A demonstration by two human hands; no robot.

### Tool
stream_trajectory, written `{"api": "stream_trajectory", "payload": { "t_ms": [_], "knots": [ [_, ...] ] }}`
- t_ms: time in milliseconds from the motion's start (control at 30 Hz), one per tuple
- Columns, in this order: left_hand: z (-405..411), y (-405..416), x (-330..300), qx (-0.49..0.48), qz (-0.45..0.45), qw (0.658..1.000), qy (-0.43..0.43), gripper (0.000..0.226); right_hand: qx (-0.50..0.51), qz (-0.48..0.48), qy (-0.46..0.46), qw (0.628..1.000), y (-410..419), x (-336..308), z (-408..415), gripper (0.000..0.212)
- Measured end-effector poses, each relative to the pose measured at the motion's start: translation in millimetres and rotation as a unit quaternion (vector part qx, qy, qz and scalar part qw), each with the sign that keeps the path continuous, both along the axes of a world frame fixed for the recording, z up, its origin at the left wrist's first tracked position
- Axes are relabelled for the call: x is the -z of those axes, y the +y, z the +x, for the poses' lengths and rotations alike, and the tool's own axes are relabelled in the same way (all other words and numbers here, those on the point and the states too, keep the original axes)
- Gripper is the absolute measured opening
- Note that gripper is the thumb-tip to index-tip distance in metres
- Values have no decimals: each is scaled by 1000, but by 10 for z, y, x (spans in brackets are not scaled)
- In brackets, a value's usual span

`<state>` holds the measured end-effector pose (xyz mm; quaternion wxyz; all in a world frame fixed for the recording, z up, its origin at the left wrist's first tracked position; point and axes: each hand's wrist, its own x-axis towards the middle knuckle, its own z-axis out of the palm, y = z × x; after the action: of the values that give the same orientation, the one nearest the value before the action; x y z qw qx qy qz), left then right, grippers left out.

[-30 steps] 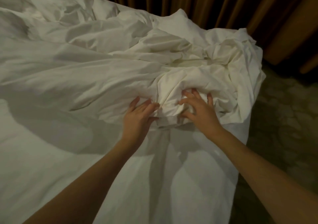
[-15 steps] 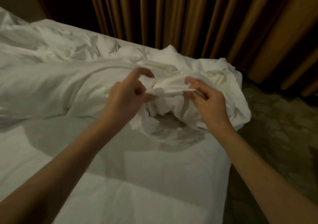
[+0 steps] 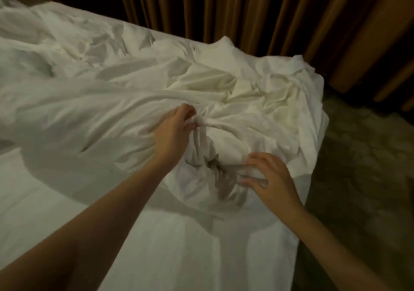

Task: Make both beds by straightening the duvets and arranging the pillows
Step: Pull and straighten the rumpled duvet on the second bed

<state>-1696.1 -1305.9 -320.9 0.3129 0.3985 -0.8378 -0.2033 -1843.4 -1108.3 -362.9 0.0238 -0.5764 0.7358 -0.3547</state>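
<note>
Left hand (image 3: 173,131) pinches a fold of the crumpled white cotton duvet (image 3: 94,120) at frame centre — right hand (image 3: 272,180), lower right, pinches its bunched edge.

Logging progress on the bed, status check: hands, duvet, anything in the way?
Left hand pinching a duvet fold. Right hand gripping bunched fabric nearer the edge. Duvet crumpled, not straightened. Nothing blocking.

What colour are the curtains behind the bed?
Golden brown, hanging in vertical folds: the curtains show in the head view, the only one.
</note>
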Motion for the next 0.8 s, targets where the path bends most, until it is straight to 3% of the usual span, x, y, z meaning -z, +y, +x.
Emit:
{"api": "stream_trajectory", "payload": {
  "t_ms": [100, 167, 267, 333, 400, 567, 667, 800],
  "knots": [
    [29, 353, 57, 29, -169, 985, 35, 15, -13, 72, -16, 997, -26, 239, 52, 57],
    [160, 679, 250, 82, -212, 973, 41, 10, 0, 108, -39, 993, -96, 299, 61, 74],
    [390, 1097, 689, 179, -162, 970, -17, 22, -4, 135, -55, 989, -170, 303, -9, 87],
    [450, 1151, 956, 192, -153, 965, -96, 44, -18, 162, -39, 986, -196, 281, -78, 80],
    [408, 1103, 1063, 177, -141, 967, -116, 54, -33, 173, -25, 984, -195, 297, -157, 78],
    [282, 1175, 877, 110, -14, 994, -21, 38, -65, 167, -24, 984, -70, 372, -209, 81],
    [309, 1229, 714, 72, 136, 988, 27, 33, -61, 183, -78, 978, 111, 374, -108, 62],
    [429, 1334, 498, 84, 183, 978, 59, 42, -18, 178, -111, 978, 374, 292, 67, 42]
  ]
}}
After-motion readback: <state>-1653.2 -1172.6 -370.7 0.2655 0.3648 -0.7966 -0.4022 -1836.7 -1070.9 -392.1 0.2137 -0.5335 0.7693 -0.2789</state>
